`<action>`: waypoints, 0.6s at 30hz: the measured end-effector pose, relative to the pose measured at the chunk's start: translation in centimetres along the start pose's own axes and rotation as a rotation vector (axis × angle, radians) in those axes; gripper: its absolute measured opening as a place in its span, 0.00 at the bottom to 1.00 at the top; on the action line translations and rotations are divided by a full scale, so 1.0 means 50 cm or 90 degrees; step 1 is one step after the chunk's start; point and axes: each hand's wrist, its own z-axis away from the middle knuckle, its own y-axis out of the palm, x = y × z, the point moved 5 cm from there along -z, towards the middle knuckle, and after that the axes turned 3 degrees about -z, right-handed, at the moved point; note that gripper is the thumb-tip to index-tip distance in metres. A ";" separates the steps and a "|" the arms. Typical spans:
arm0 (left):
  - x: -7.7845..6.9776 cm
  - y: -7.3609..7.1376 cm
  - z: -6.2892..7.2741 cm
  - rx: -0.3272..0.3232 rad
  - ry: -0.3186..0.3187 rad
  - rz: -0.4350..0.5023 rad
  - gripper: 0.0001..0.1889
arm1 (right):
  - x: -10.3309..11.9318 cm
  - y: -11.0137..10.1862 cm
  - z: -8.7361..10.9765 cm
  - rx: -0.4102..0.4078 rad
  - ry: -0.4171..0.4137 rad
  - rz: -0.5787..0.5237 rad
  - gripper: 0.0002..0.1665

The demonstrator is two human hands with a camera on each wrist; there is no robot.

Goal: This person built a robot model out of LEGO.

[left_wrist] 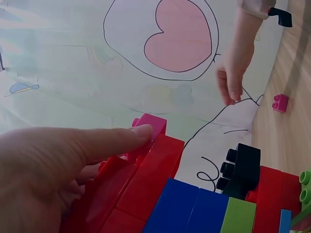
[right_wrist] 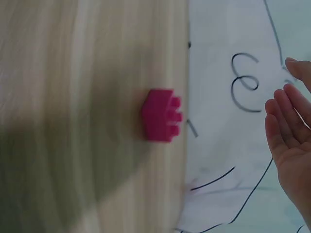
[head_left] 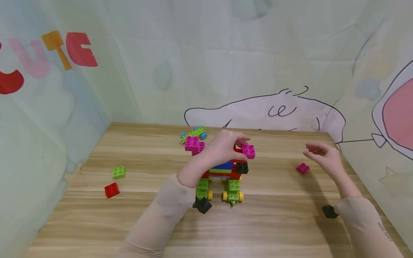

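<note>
A build of toy building bricks stands on the table, with red, blue (left_wrist: 182,204) and green layers over green wheeled bases (head_left: 233,186). My left hand (head_left: 222,147) is at its top right, thumb and fingers pinching a pink brick (head_left: 248,151) at the end of the red bricks (left_wrist: 153,174). More pink bricks (head_left: 192,143) sit on the build's left end; a black brick (head_left: 242,167) sticks out on the right. My right hand (head_left: 326,157) hovers above the table with loosely bent fingers and nothing in them, near a loose pink brick (right_wrist: 158,116).
A green wheeled base (head_left: 193,134) with blue wheels stands behind the build. To the left lie a green brick (head_left: 118,172) and a red brick (head_left: 112,190). A printed cloth (head_left: 145,71) hangs behind the wooden table (head_left: 264,229).
</note>
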 end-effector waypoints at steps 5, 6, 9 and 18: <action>0.002 -0.001 0.000 0.000 -0.012 0.007 0.29 | -0.038 0.000 0.007 0.033 0.014 0.043 0.25; 0.003 -0.001 0.000 0.000 -0.014 0.007 0.29 | -0.044 0.001 0.008 0.040 0.016 0.046 0.26; 0.004 0.000 0.001 -0.001 -0.020 0.007 0.29 | -0.060 0.005 0.012 0.059 0.018 0.048 0.26; 0.005 0.001 0.001 0.001 -0.026 0.004 0.29 | -0.094 0.020 0.019 0.119 0.018 0.044 0.24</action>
